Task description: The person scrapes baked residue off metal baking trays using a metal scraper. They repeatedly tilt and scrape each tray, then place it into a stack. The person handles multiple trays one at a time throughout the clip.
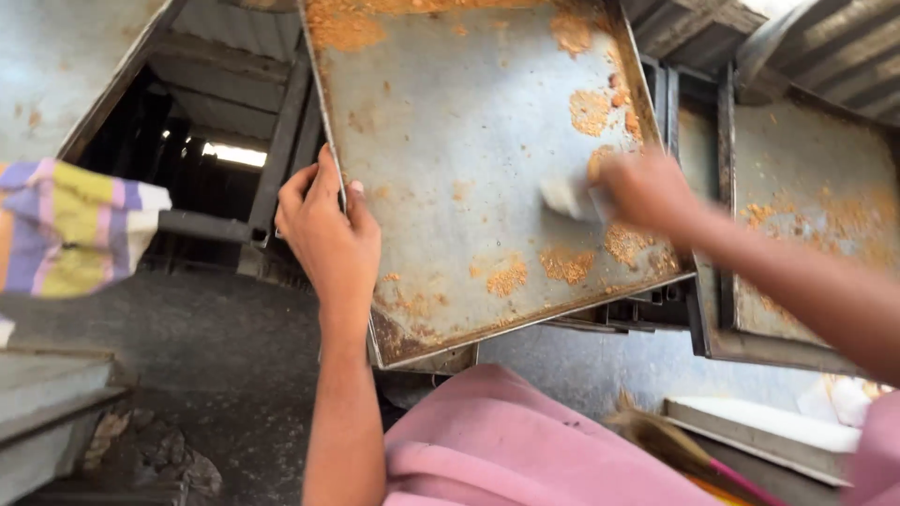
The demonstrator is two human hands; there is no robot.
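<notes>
A large grey metal tray (pixel 459 131) is tilted up in front of me, with patches of orange crumbs stuck to its surface. My left hand (pixel 328 239) grips the tray's left edge, thumb over the rim. My right hand (pixel 642 192), blurred by motion, presses a small white scraper or cloth (pixel 567 199) against the tray's right part, near crumb patches. My pink-clad lap (pixel 506 450) lies below the tray.
A second crumb-covered metal tray (pixel 806 225) leans at the right in a dark frame. A striped cloth (pixel 66 230) hangs at the left. A broom (pixel 684 454) with a pink handle lies at the lower right beside a white ledge (pixel 769 431). Grey steps (pixel 47 403) sit lower left.
</notes>
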